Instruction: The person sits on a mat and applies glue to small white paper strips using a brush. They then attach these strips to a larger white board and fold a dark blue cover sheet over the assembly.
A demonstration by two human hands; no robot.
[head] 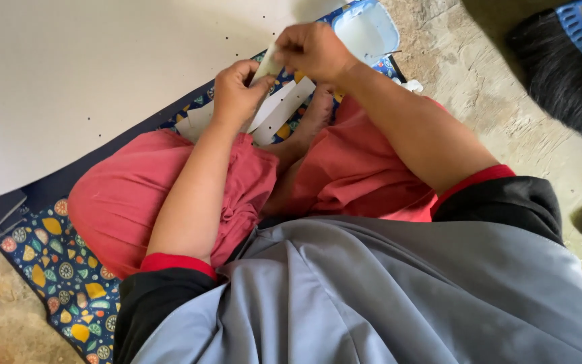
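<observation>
I sit cross-legged in red trousers on a patterned blue mat [69, 283]. Both hands are raised above my lap, pinching the same small pale strip of paper [267, 67]. My left hand [236, 94] grips its lower end with curled fingers. My right hand [314, 48] holds its upper end from above. Under the hands, white cut paper strips [281, 111] lie on the mat by my bare foot.
A large white board [89, 74] with small dots lies on the mat at the upper left. A light blue plastic container [372, 27] sits at the top. A black brush with a blue head [564, 61] is at the upper right on the rough concrete floor [506, 114].
</observation>
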